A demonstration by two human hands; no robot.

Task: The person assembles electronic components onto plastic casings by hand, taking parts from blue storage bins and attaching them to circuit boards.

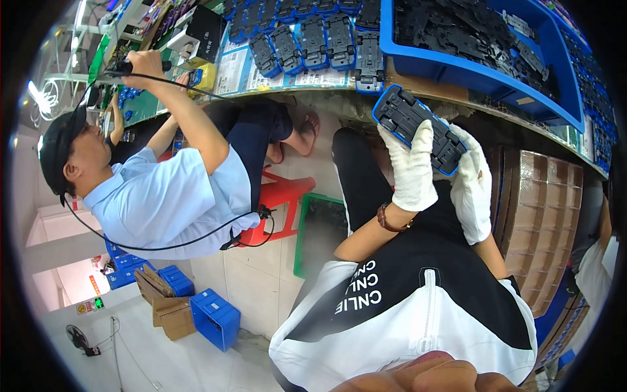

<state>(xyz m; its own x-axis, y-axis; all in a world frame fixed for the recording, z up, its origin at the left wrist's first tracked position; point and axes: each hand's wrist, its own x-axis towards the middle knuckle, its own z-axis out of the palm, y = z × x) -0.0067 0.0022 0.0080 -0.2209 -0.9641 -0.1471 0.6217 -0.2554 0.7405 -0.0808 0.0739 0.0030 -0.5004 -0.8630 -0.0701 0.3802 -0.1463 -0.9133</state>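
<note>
A toy car [406, 116] with a blue body is held over my lap, its black underside facing up. My left hand [414, 171], in a white glove, grips its near left side, with the thumb lying on the black chassis. My right hand [473, 189], also gloved in white, closes round the car's right end. The fingers under the car are hidden. Just beyond, at the bench edge, lies another upturned toy car [370, 60], with rows of similar upturned cars [313, 40] to its left.
A blue bin [470, 70] of black chassis parts stands at the bench's right. To my left a co-worker [170, 189] in a light blue shirt sits on a red stool [282, 209], holding a dark tool. Partitioned brown trays [543, 215] stand on my right; a green crate [304, 238] sits on the floor.
</note>
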